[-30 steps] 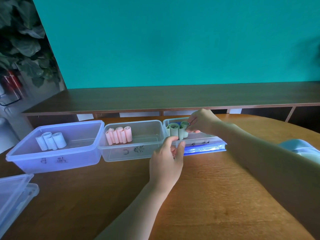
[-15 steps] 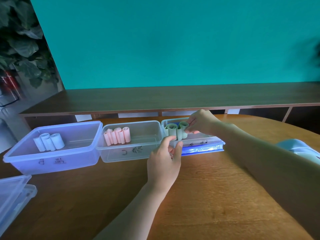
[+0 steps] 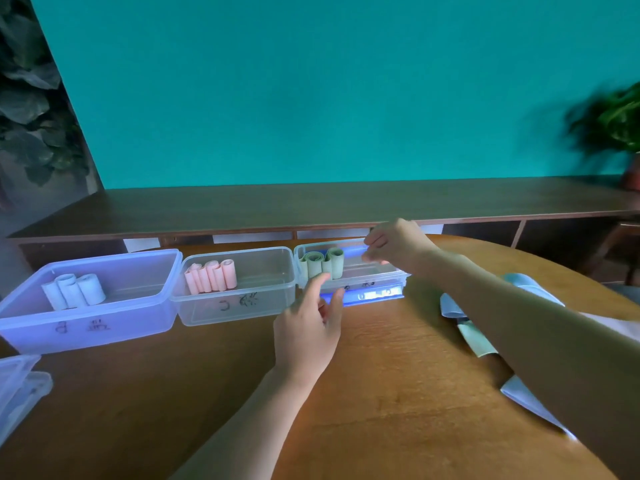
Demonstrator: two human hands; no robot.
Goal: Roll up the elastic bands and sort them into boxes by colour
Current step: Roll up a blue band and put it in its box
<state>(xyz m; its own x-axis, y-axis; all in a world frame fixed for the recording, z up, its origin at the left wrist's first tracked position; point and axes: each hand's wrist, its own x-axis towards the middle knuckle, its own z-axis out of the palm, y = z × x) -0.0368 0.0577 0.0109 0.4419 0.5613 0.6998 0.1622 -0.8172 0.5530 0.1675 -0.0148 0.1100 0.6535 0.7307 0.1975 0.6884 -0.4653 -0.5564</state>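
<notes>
Three clear plastic boxes stand in a row on the wooden table. The left box (image 3: 104, 320) holds white rolls (image 3: 74, 289). Pink rolls (image 3: 211, 275) sit in the middle box (image 3: 263, 306). Inside the right box (image 3: 374, 273) are green rolls (image 3: 322, 263). My right hand (image 3: 394, 244) hovers over the right box, just right of the green rolls, fingers loosely curled with nothing in them. My left hand (image 3: 308, 330) is in front of that box with fingers spread, holding nothing.
Unrolled bands, pale blue (image 3: 450, 306), green (image 3: 476, 339) and white (image 3: 526, 400), lie on the table at the right, partly under my right forearm. Box lids (image 3: 17, 386) sit at the left edge. A long dark shelf runs behind the table.
My right hand has let go of the green roll and drawn back to the right. My left hand has opened and pulled slightly away from the box front. The view has turned right.
</notes>
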